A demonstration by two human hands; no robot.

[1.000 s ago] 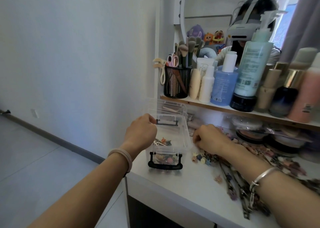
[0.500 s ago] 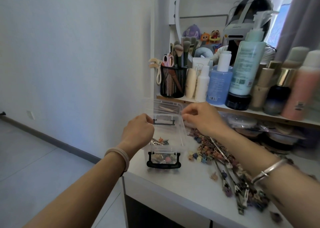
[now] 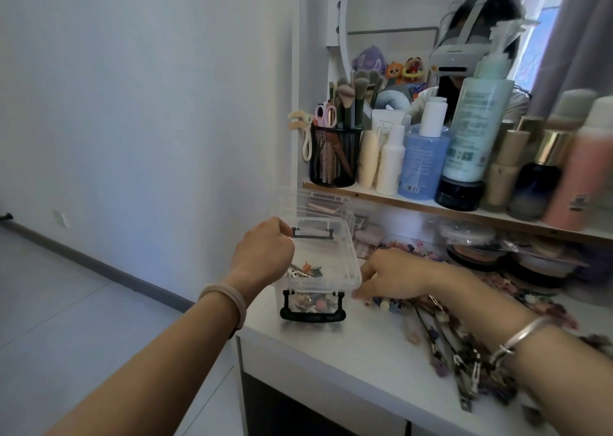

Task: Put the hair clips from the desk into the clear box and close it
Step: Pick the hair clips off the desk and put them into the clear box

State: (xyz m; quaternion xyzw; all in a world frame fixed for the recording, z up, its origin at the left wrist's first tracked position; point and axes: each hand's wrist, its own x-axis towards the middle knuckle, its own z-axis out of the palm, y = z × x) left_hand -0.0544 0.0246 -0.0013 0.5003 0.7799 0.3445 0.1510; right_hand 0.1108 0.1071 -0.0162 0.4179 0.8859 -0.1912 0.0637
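Open clear box (image 3: 326, 271), clips (image 3: 444, 333) alongside

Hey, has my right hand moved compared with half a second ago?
Yes. The right hand has dropped from the clear box's far end to the hair clips beside its near right corner.

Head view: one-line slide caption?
Left hand holds the open clear box; right hand reaches into hair clips on the desk.

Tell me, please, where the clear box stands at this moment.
In the head view, the clear box stands near the left edge of the white desk, between the left hand and the right hand.
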